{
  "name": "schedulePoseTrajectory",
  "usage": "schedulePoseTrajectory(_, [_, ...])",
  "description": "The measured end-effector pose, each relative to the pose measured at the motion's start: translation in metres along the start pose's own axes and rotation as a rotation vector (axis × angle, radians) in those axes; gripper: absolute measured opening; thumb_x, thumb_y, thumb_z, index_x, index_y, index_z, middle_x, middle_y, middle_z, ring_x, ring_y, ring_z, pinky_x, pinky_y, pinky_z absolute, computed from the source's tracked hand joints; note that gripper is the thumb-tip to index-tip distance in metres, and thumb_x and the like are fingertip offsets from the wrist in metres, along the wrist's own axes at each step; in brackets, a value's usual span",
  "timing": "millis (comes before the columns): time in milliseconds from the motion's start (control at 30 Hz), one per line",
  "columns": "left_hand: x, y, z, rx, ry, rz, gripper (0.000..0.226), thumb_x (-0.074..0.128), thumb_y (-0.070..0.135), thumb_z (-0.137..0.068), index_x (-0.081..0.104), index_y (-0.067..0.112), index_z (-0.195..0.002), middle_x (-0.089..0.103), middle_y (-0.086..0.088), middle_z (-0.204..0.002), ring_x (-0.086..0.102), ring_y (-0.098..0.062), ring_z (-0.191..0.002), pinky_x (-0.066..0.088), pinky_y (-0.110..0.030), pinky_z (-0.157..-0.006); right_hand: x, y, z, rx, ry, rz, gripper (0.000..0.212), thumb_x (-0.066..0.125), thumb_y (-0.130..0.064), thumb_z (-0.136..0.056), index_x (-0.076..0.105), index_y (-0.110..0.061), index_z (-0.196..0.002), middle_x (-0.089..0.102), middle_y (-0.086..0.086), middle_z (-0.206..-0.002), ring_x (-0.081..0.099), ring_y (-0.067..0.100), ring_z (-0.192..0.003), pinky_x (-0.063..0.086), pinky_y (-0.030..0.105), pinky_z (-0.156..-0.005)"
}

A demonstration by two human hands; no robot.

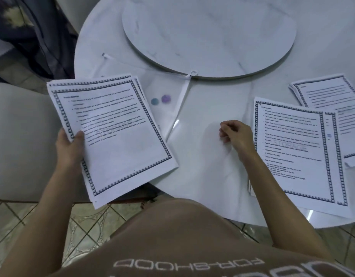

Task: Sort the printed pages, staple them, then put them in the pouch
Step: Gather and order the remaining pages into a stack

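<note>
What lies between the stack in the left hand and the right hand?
In the head view, the clear pouch lies flat there, its left part hidden under the held stack; from its edge to the right hand, bare table.

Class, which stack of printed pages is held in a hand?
The left stack, gripped by the left hand; the others lie flat on the table.

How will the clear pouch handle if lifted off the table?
Probably floppy: the pouch looks like thin clear film lying flat on the table. Likely slippery, since its lower edge shows glare on the glossy top. Likely light: only two small dots show on or in it.
</note>
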State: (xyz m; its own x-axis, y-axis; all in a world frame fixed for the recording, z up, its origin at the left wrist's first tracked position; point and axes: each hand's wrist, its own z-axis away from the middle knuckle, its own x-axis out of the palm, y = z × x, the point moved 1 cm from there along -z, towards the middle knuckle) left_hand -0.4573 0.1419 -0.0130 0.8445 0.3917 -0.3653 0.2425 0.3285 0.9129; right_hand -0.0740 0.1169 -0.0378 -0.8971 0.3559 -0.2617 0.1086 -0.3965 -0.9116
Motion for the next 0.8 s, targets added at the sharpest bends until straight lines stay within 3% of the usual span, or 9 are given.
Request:
schedulePoseTrajectory(167, [0.022,0.008,0.005,-0.006,-0.119,0.055,0.036,0.047,0.015,-0.096,0.045,0.008,-0.131,0.056,-0.008,-0.127,0.056,-0.022,-0.108,0.046,-0.033,-0.089,-0.036,-0.006,-0.004,-0.044,0.136,-0.012,0.008,0.057,-0.004,-0.088,0.063,-0.006,-0.093,0.061,0.003,-0.070,0.057,-0.002,-0.047,0.047,0.014,-0.049])
schedulePoseTrajectory(267, [0.037,0.015,0.006,0.015,-0.191,0.058,0.036,0.048,0.014,-0.095,0.045,0.010,-0.131,0.056,-0.010,-0.129,0.056,-0.026,-0.112,0.046,-0.041,-0.095,-0.067,-0.005,-0.005,-0.050,0.234,0.018,0.010,0.058,-0.006,-0.087,0.064,-0.006,-0.094,0.061,0.001,-0.071,0.058,-0.001,-0.050,0.048,0.013,-0.051])
schedulePoseTrajectory(433, [0.066,0.027,0.015,0.057,-0.283,0.027,0.033,0.045,0.009,-0.096,0.046,0.008,-0.129,0.057,-0.005,-0.120,0.056,-0.024,-0.109,0.046,-0.035,-0.092,-0.121,0.007,-0.002,-0.035,0.327,0.095,0.015,0.058,-0.010,-0.088,0.065,-0.003,-0.100,0.062,-0.001,-0.073,0.059,-0.004,-0.051,0.050,0.010,-0.052])
schedulePoseTrajectory(533, [0.084,0.035,0.021,0.062,-0.325,-0.009,0.033,0.044,0.010,-0.096,0.046,0.009,-0.129,0.057,-0.004,-0.122,0.057,-0.024,-0.107,0.047,-0.036,-0.092,-0.150,0.020,0.005,-0.019,0.359,0.184,0.019,0.058,-0.014,-0.089,0.065,-0.004,-0.104,0.064,0.009,-0.082,0.059,-0.006,-0.054,0.052,0.011,-0.058])
schedulePoseTrajectory(633, [0.105,0.040,0.030,0.070,-0.374,-0.022,0.032,0.043,0.010,-0.097,0.046,0.008,-0.128,0.056,-0.002,-0.117,0.056,-0.020,-0.103,0.044,-0.031,-0.087,-0.172,0.031,0.017,0.003,0.404,0.274,0.020,0.060,-0.016,-0.088,0.065,-0.004,-0.103,0.067,0.020,-0.101,0.059,0.007,-0.069,0.052,0.034,-0.083])
schedulePoseTrajectory(800, [0.131,0.042,0.048,0.095,-0.436,-0.062,0.030,0.044,0.011,-0.097,0.046,0.006,-0.127,0.056,-0.005,-0.118,0.055,-0.023,-0.106,0.046,-0.034,-0.091,-0.206,0.049,0.035,0.132,0.519,0.402,0.036,0.061,-0.022,-0.088,0.059,0.000,-0.117,0.061,0.019,-0.118,0.056,0.029,-0.112,0.036,0.022,-0.092])
